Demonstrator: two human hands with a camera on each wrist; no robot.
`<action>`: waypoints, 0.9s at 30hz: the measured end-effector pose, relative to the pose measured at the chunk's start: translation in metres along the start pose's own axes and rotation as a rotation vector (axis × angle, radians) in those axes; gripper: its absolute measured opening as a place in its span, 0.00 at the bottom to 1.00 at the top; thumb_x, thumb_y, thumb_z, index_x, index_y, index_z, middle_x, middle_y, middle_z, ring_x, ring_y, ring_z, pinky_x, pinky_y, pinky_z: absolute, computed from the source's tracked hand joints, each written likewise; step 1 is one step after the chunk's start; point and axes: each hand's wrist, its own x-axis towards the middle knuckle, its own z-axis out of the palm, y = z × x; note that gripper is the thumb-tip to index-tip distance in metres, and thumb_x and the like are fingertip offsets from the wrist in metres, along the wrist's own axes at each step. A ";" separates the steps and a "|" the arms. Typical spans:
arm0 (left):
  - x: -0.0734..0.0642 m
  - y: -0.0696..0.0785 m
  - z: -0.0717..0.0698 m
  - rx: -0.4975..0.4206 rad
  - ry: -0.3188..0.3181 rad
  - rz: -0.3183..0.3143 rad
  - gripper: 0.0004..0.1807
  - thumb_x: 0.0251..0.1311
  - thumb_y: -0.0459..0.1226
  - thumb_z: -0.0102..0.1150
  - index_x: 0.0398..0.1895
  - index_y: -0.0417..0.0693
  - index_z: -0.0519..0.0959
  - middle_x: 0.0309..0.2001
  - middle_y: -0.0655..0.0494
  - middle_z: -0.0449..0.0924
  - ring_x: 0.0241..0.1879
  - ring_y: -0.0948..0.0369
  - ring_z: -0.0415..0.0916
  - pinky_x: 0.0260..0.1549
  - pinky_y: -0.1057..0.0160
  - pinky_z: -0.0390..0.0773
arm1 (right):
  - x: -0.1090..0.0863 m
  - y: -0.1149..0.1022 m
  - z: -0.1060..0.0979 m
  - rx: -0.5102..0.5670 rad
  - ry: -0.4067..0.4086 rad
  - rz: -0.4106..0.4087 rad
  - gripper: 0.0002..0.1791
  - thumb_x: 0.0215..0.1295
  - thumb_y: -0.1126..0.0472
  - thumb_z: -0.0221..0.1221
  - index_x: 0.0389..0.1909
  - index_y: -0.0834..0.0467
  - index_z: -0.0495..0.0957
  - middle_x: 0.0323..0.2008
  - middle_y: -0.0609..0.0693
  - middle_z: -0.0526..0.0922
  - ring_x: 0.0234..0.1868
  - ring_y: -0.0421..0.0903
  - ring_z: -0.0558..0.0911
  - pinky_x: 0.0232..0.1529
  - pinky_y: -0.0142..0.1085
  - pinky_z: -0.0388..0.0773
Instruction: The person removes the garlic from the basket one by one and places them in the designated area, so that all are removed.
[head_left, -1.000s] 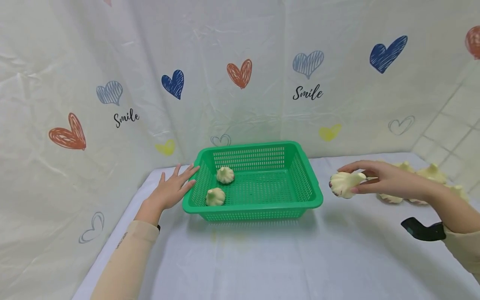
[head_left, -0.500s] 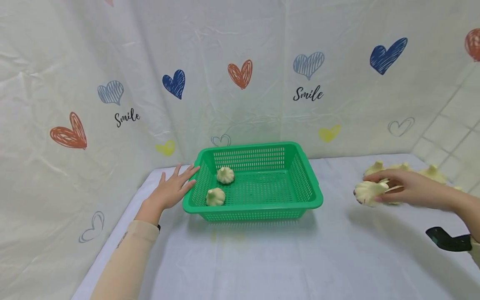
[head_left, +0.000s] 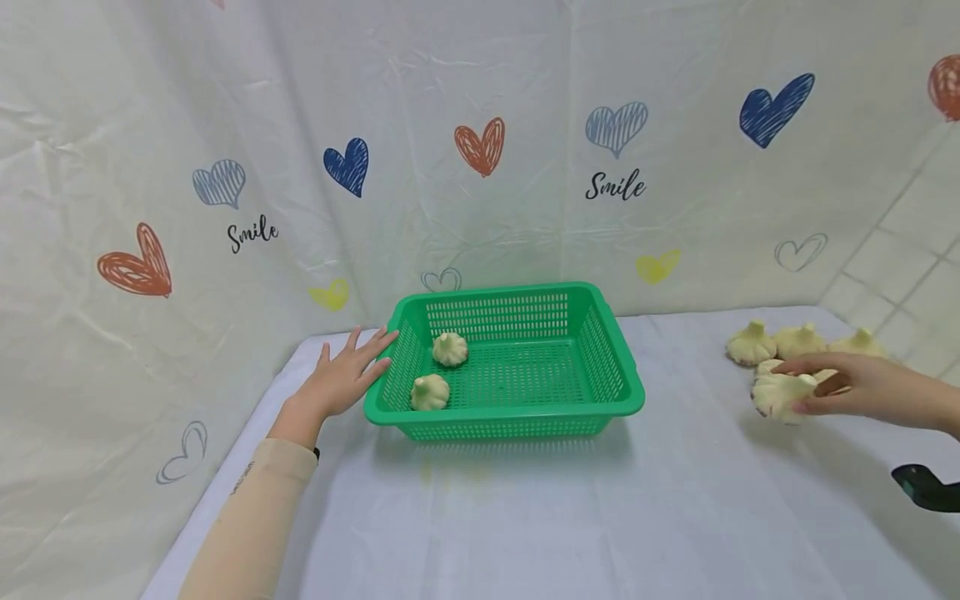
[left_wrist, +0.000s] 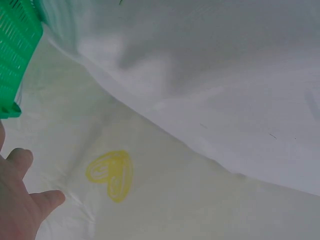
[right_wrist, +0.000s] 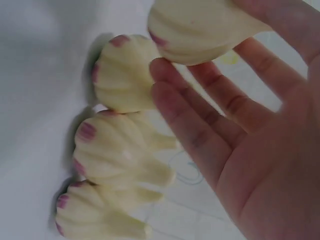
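Observation:
In the head view my right hand (head_left: 873, 387) pinches a garlic bulb (head_left: 776, 398) between thumb and fingers, over the right side of the table. The right wrist view shows this held garlic bulb (right_wrist: 197, 30) at the top, with the other fingers (right_wrist: 185, 112) stretched out beneath it. My left hand (head_left: 337, 383) lies with fingers spread against the left rim of a green plastic basket (head_left: 510, 414). Inside that basket, on its left, sit a rear garlic bulb (head_left: 450, 350) and a front garlic bulb (head_left: 430, 392).
A cluster of several garlic bulbs (head_left: 750, 343) stands at the table's back right, partly behind my right hand. White cloth (head_left: 495, 517) covers the table. Behind it hangs a white backdrop (head_left: 420, 75) printed with hearts.
My right hand has moved right, away from the basket and toward the garlic cluster, with the garlic bulb still in its fingers. The left hand and basket have stayed put.

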 end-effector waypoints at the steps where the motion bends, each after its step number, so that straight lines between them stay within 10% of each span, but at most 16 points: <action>1: 0.000 0.000 0.000 -0.001 0.002 0.002 0.33 0.82 0.55 0.35 0.84 0.58 0.52 0.82 0.51 0.48 0.80 0.40 0.31 0.67 0.25 0.27 | 0.000 0.001 0.000 -0.015 -0.023 0.012 0.20 0.67 0.63 0.68 0.59 0.55 0.78 0.54 0.17 0.70 0.41 0.27 0.81 0.33 0.31 0.79; 7: -0.001 0.001 0.000 -0.009 0.008 0.002 0.33 0.82 0.55 0.35 0.84 0.58 0.52 0.82 0.50 0.47 0.80 0.40 0.31 0.68 0.25 0.27 | -0.002 0.009 0.004 -0.044 -0.084 0.061 0.21 0.68 0.61 0.67 0.60 0.61 0.76 0.60 0.47 0.78 0.40 0.36 0.85 0.34 0.32 0.80; 12: 0.000 0.001 0.000 -0.017 0.010 0.005 0.33 0.82 0.56 0.35 0.84 0.58 0.51 0.82 0.50 0.47 0.80 0.40 0.31 0.67 0.25 0.26 | -0.004 0.013 0.004 -0.029 -0.083 0.062 0.19 0.69 0.63 0.66 0.57 0.43 0.76 0.62 0.75 0.72 0.43 0.61 0.86 0.34 0.34 0.81; 16: 0.000 0.001 0.001 -0.015 0.001 -0.002 0.34 0.82 0.57 0.33 0.84 0.59 0.50 0.82 0.52 0.46 0.80 0.42 0.30 0.68 0.26 0.26 | -0.006 0.017 0.005 -0.015 -0.069 0.043 0.24 0.67 0.64 0.67 0.55 0.33 0.74 0.60 0.38 0.77 0.42 0.62 0.86 0.33 0.33 0.81; 20: 0.000 0.001 0.002 -0.020 0.006 -0.001 0.33 0.82 0.56 0.34 0.84 0.59 0.51 0.82 0.52 0.47 0.80 0.42 0.30 0.68 0.26 0.26 | -0.006 0.023 0.008 0.001 -0.041 -0.018 0.31 0.65 0.66 0.68 0.53 0.25 0.74 0.54 0.09 0.57 0.40 0.49 0.86 0.33 0.30 0.80; 27: 0.000 0.000 0.003 -0.030 0.010 -0.002 0.33 0.82 0.56 0.35 0.84 0.59 0.51 0.82 0.53 0.47 0.80 0.42 0.30 0.68 0.26 0.26 | -0.007 0.029 0.009 -0.042 -0.030 -0.015 0.26 0.62 0.65 0.70 0.53 0.33 0.80 0.58 0.26 0.71 0.39 0.59 0.86 0.32 0.30 0.79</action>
